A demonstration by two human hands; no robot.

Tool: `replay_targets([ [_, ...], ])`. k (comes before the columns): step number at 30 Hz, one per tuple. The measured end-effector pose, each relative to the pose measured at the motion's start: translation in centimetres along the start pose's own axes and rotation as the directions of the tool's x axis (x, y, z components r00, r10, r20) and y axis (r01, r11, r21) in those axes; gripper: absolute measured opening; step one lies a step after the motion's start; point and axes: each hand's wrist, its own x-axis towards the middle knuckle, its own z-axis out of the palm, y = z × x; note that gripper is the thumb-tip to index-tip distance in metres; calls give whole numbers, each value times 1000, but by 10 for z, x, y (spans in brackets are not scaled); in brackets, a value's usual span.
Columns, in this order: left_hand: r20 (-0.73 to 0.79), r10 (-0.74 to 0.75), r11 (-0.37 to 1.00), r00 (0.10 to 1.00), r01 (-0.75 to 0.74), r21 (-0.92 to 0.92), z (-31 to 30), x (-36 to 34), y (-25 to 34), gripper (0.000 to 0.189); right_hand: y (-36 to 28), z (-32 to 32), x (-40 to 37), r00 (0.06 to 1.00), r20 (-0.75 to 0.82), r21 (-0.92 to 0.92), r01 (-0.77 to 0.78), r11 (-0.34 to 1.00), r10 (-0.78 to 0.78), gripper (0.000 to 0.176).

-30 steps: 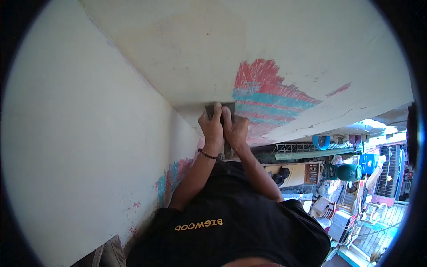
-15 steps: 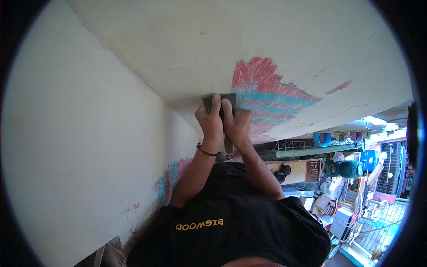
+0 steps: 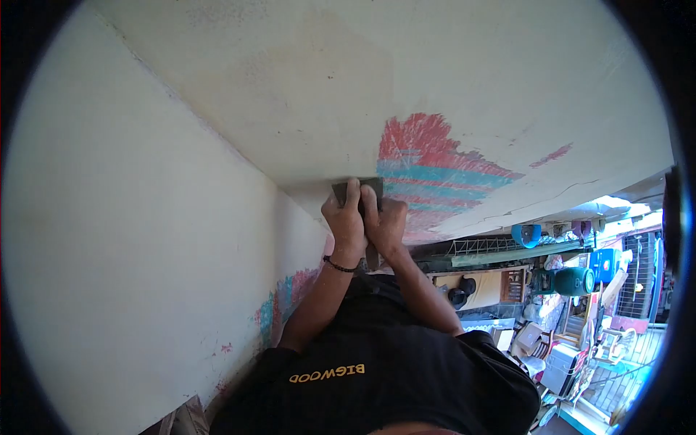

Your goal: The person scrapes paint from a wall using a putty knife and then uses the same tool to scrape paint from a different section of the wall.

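Observation:
Both my hands grip one scraper (image 3: 372,259) with a wide dark blade, its edge against the pale wall (image 3: 254,94). My left hand (image 3: 346,225), with a dark beaded bracelet at the wrist, is closed round the left side, one finger stretched along the blade. My right hand (image 3: 386,223) is closed round the other side, a digit also pressed on the blade. The handle's end shows below, between the wrists. Just right of the blade is a patch of exposed red and blue paint (image 3: 428,167) with ragged edges.
An adjoining wall (image 3: 145,239) meets this one in a corner at left, with red and blue paint remnants (image 3: 290,290) low down. At right are a bench (image 3: 486,288), a green container (image 3: 573,280), a blue container (image 3: 604,264) and cluttered household items.
The view has tilted, so the wall and hands sit lower in the frame. Relative to the paint patch, the scraper has slid slightly down, both hands still holding it.

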Motion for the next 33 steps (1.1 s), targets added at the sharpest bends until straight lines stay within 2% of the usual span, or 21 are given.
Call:
replay_targets([
  [2,48,63,995,997,-66,73,5,1,18,26,-21,-10,11,999,38,-43,11,999,-10,43],
  [5,-26,-21,1000,999,21,2,-2,-2,0,25,-5,-3,-1,1000,11,-20,0,1000,1,43],
  [8,-46,-25,999,999,27,41,-4,-3,-5,24,11,1,-7,999,34,-48,-22,999,23,44],
  [11,41,-20,997,999,17,70,-1,2,12,26,-19,-9,10,998,56,-2,3,1000,-3,43],
  [12,39,23,997,999,-26,78,0,1,13,26,-23,-12,10,998,66,-28,7,1000,-5,43],
  [15,-46,-46,998,998,48,43,0,-3,-1,23,-8,-1,-2,999,-30,74,-10,997,13,44],
  [18,45,-4,994,999,-1,112,3,4,16,24,-13,-8,7,999,32,-64,18,998,-16,42],
  [19,76,-10,991,997,0,136,1,1,20,26,-15,-11,2,999,52,-56,-10,998,13,41],
  [21,33,-2,998,999,0,63,0,1,11,27,-21,-13,11,997,71,-32,-23,999,26,40],
  [22,18,7,1000,1000,-8,24,0,3,5,27,-15,-12,9,997,71,-69,44,997,-39,40],
  [25,-46,-61,997,997,58,-46,-2,-3,-3,25,-8,0,0,997,-31,26,66,997,-65,42],
  [26,-34,-67,998,997,66,-16,-5,-3,-3,25,-8,-5,-2,999,50,-77,-15,997,19,40],
  [29,50,-69,998,996,68,13,-11,2,5,27,-15,-9,5,987,139,-61,-74,995,81,38],
  [32,-31,-69,997,997,67,-48,-2,-4,-2,24,-12,-9,-3,991,105,20,-87,996,85,34],
  [33,-53,-82,995,995,78,-65,1,-6,2,24,-14,-9,0,995,84,1,-47,999,47,33],
])
